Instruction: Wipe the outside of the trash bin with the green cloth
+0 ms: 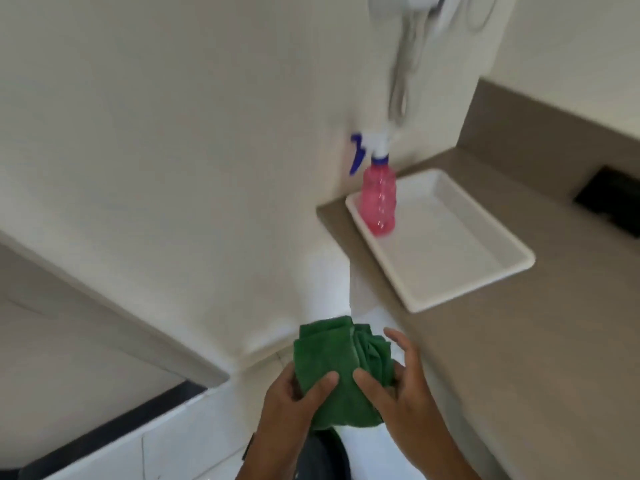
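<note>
A bunched green cloth [341,368] is held low in the middle of the head view, over the white floor. My left hand [294,407] grips its lower left side with the thumb on top. My right hand [398,386] holds its right side, thumb pressed on the cloth and fingers spread behind it. A dark rounded shape [323,455] shows just below the cloth at the bottom edge; I cannot tell whether it is the trash bin.
A brown counter [519,341] runs along the right, carrying a white tray [450,271] with a pink spray bottle [378,202] standing in its far corner. White wall fills the left; a white wall unit with a cord [401,81] hangs above.
</note>
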